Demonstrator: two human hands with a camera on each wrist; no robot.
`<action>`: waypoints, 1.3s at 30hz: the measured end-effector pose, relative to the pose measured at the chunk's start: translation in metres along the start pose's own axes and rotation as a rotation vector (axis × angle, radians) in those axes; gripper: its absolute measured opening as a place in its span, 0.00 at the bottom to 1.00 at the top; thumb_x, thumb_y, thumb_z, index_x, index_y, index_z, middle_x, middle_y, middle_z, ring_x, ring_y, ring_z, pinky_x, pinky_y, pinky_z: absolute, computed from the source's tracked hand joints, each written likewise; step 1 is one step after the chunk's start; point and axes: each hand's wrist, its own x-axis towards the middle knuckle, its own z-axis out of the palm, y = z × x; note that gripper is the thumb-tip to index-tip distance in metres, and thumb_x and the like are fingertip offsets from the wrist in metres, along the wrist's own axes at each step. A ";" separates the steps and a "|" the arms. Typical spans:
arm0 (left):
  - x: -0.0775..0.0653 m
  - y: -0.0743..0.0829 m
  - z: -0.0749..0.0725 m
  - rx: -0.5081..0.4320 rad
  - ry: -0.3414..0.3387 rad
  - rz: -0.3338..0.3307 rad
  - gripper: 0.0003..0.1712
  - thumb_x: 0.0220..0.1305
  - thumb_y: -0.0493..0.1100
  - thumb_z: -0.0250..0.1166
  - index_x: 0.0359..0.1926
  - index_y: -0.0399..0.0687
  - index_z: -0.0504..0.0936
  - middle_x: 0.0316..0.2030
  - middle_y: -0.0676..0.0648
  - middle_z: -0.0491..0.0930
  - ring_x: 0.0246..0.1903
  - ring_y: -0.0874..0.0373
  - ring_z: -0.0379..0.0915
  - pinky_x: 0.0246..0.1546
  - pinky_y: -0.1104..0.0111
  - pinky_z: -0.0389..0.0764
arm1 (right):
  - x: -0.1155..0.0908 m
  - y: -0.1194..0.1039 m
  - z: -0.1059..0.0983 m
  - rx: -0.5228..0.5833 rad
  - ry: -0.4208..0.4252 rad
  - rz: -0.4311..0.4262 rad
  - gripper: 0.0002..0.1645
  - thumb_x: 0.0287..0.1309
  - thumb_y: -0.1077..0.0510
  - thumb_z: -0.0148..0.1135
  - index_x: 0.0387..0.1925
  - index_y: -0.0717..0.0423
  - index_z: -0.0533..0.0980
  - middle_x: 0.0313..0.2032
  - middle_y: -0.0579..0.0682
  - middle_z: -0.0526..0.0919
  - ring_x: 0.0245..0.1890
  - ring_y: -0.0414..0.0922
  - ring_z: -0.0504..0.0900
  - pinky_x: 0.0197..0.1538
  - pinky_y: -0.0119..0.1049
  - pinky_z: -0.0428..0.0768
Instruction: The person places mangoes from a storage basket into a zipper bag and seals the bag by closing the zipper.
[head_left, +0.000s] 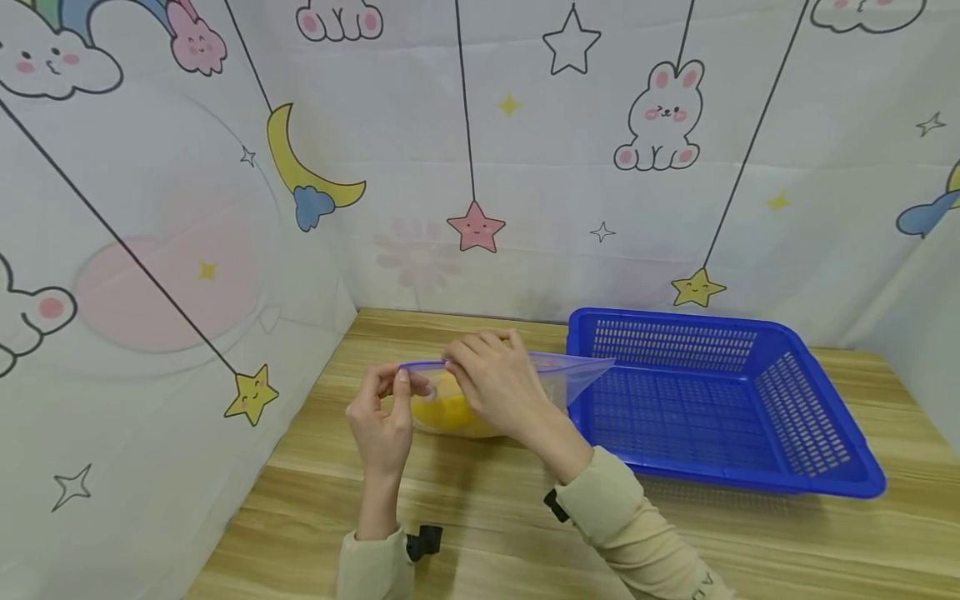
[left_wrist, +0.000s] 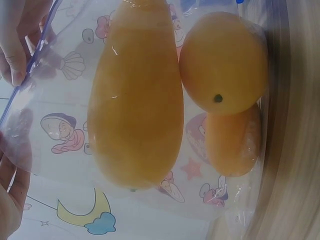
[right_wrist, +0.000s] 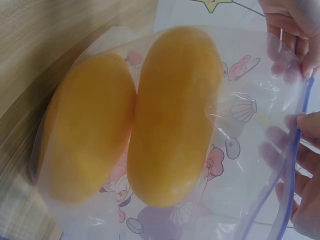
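Note:
A clear zip bag (head_left: 577,372) with a purple-blue zip strip stands on the table. My left hand (head_left: 384,417) pinches its top edge at the left corner between thumb and fingers. Along the same strip, a little to the right, my right hand (head_left: 498,383) grips with thumb and fingers. Inside the bag are several yellow-orange, fruit-like things: a long pear-shaped one (left_wrist: 135,100), a round one (left_wrist: 225,62) with a green stem spot, and a smaller oval one (left_wrist: 233,142). In the right wrist view, a long rounded one (right_wrist: 175,115) lies beside another (right_wrist: 92,125). Cartoon prints cover the bag.
A blue plastic basket (head_left: 750,482) with slotted sides stands right of the bag on the wood-patterned table (head_left: 300,508). Behind and at the left hangs a white cloth (head_left: 405,150) with cartoon stars and rabbits. Black straps sit at both wrists.

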 end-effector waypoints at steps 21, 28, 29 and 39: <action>-0.001 -0.001 -0.001 -0.001 -0.001 -0.014 0.05 0.65 0.27 0.56 0.34 0.32 0.78 0.24 0.41 0.85 0.22 0.61 0.82 0.32 0.78 0.83 | -0.003 0.003 -0.002 0.009 0.006 0.008 0.07 0.69 0.54 0.54 0.38 0.46 0.78 0.39 0.42 0.85 0.44 0.45 0.81 0.54 0.45 0.73; -0.001 -0.001 0.000 -0.005 -0.001 -0.015 0.04 0.65 0.27 0.56 0.35 0.32 0.78 0.24 0.40 0.85 0.22 0.62 0.82 0.32 0.78 0.83 | -0.005 0.004 -0.003 0.012 -0.002 0.016 0.07 0.69 0.54 0.53 0.38 0.45 0.78 0.40 0.42 0.85 0.44 0.44 0.81 0.54 0.45 0.73; -0.001 -0.001 0.000 -0.003 0.000 -0.014 0.04 0.65 0.27 0.56 0.34 0.32 0.78 0.24 0.40 0.85 0.22 0.62 0.82 0.32 0.78 0.83 | -0.005 0.004 -0.003 0.013 -0.004 0.018 0.07 0.69 0.54 0.53 0.38 0.45 0.78 0.40 0.42 0.85 0.44 0.44 0.81 0.54 0.45 0.72; -0.001 -0.001 0.001 0.005 0.004 0.003 0.05 0.65 0.27 0.56 0.34 0.32 0.78 0.24 0.41 0.85 0.22 0.61 0.82 0.33 0.79 0.82 | -0.007 0.006 -0.004 0.000 0.009 0.017 0.07 0.69 0.53 0.53 0.38 0.45 0.78 0.40 0.41 0.85 0.44 0.44 0.82 0.54 0.44 0.72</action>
